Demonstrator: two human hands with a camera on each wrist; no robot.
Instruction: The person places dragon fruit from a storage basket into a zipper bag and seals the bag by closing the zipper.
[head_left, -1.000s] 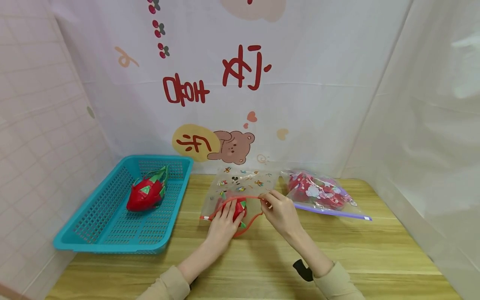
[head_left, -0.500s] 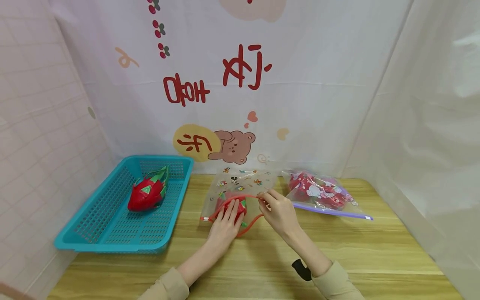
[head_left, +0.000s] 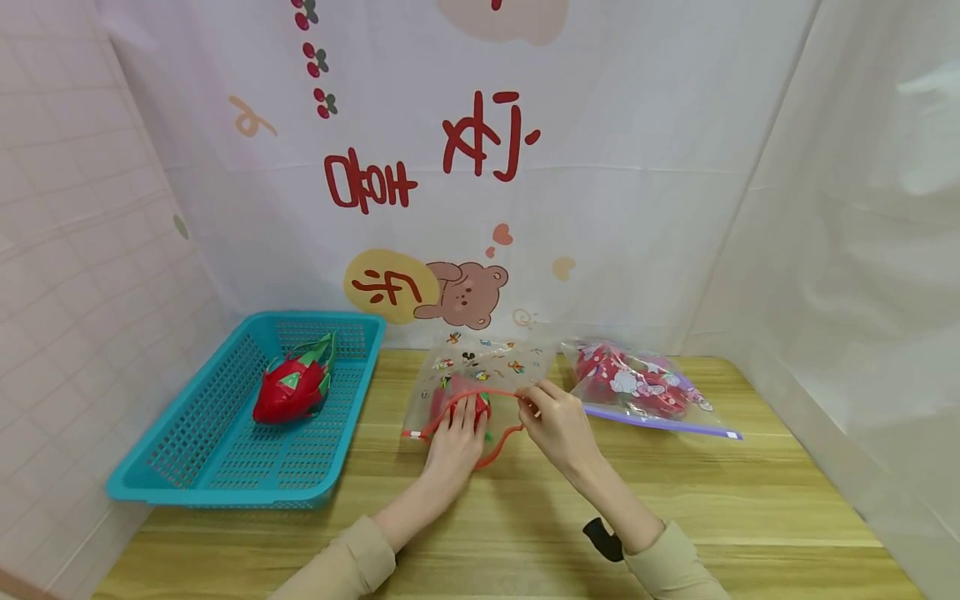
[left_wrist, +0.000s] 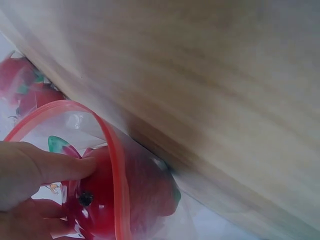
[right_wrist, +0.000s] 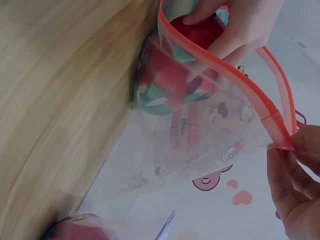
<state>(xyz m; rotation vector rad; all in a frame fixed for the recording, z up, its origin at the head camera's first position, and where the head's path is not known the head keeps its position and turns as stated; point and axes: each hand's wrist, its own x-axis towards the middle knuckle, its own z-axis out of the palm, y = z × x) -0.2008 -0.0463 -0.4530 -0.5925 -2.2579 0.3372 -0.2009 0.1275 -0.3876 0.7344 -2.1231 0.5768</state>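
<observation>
L hand [head_left: 452,446] has its grip curled round a red dragon-fruit toy [left_wrist: 107,200], fingers on its top, w/ the toy sitting just inside the mouth of a clear zip bag [head_left: 480,371] printed w/ cartoon figures. R hand [head_left: 558,425] pinches the bag's red zip rim [right_wrist: 220,65] btwn thumb and fingertips at the far corner, lifting it; judged, that's to keep the mouth gaping so the toy clears the rim. Bag lies flat on the wooden desk [head_left: 750,508], mouth toward the person, closed end toward the backdrop, approx centre of the desk. Left wrist view shows the rim arching over the toy, so it's partly in, not fully. To the R, just beside this bag, a 2nd zip bag [head_left: 645,387] w/ a purple strip lies flat w/ red contents inside; can't tell if it's sealed. To the L, a teal mesh basket [head_left: 217,467] on the desk edge holds another dragon-fruit toy [head_left: 294,387], lying on its side, well apart from both hands. Both arms in beige sleeves; black strap at R wrist.
</observation>
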